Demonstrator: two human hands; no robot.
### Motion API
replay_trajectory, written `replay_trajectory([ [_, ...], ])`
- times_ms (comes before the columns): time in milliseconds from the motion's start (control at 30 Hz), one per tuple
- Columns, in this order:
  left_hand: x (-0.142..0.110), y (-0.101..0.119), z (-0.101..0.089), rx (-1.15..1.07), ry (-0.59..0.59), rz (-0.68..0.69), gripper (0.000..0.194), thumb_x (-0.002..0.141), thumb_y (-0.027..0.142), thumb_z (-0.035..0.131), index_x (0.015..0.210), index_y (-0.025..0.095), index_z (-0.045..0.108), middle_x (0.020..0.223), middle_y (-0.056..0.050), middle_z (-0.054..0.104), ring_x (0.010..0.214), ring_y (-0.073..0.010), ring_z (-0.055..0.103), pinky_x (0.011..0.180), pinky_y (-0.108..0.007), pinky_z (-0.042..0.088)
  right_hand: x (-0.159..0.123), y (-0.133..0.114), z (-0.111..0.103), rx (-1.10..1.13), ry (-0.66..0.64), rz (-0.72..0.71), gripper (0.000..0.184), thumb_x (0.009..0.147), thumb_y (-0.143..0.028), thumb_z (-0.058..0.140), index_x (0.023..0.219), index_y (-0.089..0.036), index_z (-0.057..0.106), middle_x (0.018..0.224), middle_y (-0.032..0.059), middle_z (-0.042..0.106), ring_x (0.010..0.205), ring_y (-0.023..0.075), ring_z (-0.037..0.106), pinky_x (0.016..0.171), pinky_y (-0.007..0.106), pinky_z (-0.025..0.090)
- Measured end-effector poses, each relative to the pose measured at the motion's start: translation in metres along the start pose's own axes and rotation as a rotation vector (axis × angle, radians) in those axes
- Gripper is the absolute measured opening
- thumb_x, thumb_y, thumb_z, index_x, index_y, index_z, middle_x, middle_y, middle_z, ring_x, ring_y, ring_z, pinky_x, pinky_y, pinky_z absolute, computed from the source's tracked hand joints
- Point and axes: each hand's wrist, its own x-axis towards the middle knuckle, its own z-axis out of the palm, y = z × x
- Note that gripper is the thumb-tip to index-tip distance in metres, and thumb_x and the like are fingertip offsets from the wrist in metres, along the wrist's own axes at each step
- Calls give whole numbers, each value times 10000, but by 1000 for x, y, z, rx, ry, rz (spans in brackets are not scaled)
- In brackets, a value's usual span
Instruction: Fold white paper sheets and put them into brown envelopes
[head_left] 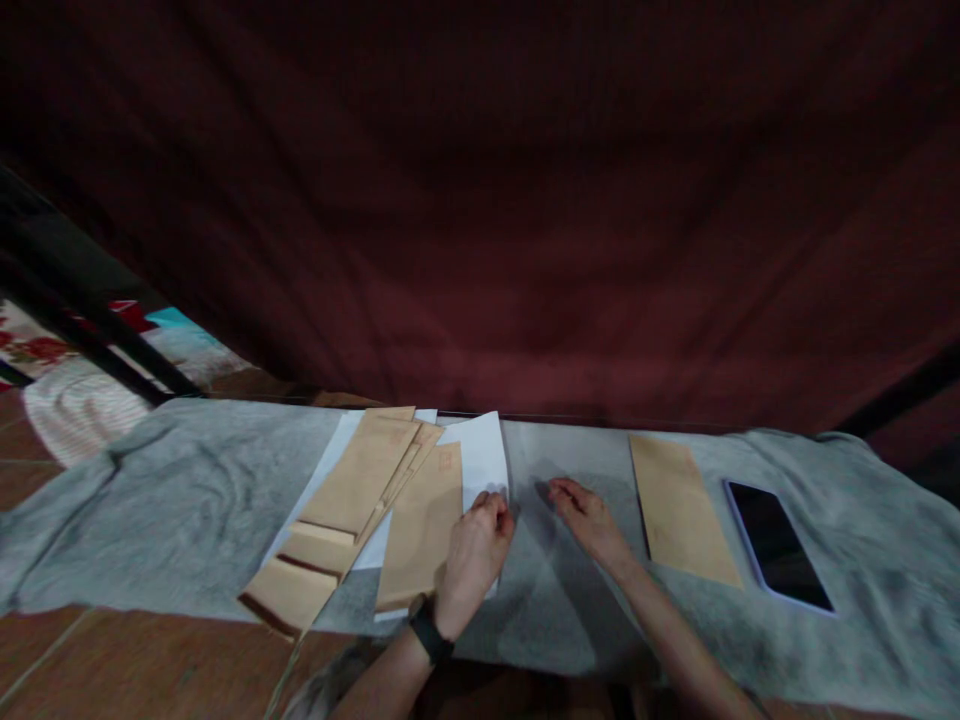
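My left hand, with a dark band on the wrist, rests on a white sheet of paper, fingers curled at its right edge; I cannot tell whether they grip it. Beside it lies a brown envelope, and a fanned stack of brown envelopes lies further left on more white paper. My right hand lies on the grey cloth just right of the sheet, fingers stretched out and holding nothing.
A single brown envelope lies to the right, with a dark-screened phone beyond it. A dark red curtain hangs behind the cloth. Reddish floor tiles show at the front left.
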Motion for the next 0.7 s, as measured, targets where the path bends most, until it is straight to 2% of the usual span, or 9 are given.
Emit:
replay_trajectory([
  [100,-9,10,1,23,-44,16,166,929,145,496,903,213,645,934,-46,698,810,-164,685,719,-261,481,-2,-11,34,210,-122,90,440,914,-558,464,1104,-240,702,921,41,748,729,193,693,621,308,572],
  [233,-16,16,1,-41,-56,138,174,927,142,502,956,217,657,946,-55,702,884,-187,687,793,-292,510,1,-16,56,281,-118,136,286,859,-465,549,973,-264,717,826,12,735,764,207,687,683,319,577],
  [367,-16,8,1,8,-14,228,186,965,206,481,986,217,666,1052,-80,706,1028,-228,659,966,-395,500,5,-14,57,310,-107,91,178,784,-312,553,849,-291,717,833,-5,751,836,219,696,788,335,567],
  [500,-17,-15,4,259,22,211,326,917,161,505,1219,168,625,1261,-138,658,1252,-306,564,1156,-589,326,6,-11,54,305,-77,85,220,751,-258,526,850,-307,717,837,-11,757,836,216,702,789,325,559],
  [600,-18,-31,3,401,36,214,429,893,145,512,1313,185,584,1349,-141,621,1361,-337,474,1197,-666,183,5,-9,54,259,-57,90,228,762,-267,518,857,-317,719,821,-16,754,815,215,700,757,316,557],
  [700,-16,-45,-8,518,68,149,426,895,119,489,1294,213,605,1349,-127,625,1380,-346,445,1202,-678,126,6,-8,53,269,-59,55,225,764,-282,506,843,-318,714,831,-15,753,803,215,698,732,313,548],
])
